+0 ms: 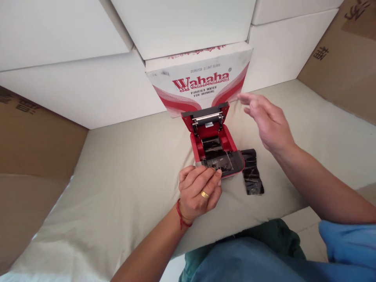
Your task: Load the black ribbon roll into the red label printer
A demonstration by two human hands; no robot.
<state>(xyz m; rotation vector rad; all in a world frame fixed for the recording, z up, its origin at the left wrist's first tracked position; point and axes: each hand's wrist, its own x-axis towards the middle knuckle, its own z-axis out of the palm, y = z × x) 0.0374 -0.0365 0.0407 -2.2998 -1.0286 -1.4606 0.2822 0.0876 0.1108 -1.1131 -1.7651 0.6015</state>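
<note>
A small red-and-black label printer stands on the cloth with its lid raised, showing a roller and a metal bar. Inside its red bay sits a roll of shiny black film, whose end runs forward over the dark front edge. My left hand, with a ring and a red cord, curls its fingers on that front edge and presses the film there; its fingertips are partly hidden. To the right of the printer, my right hand hovers with fingers stretched out and nothing in it. A loose black film strip lies beside the printer.
Behind the printer stands a white-and-red Wahaha water carton, with large white boxes stacked around it. Brown cardboard boxes flank the left and right. A pale cloth covers the surface, its front edge near my body.
</note>
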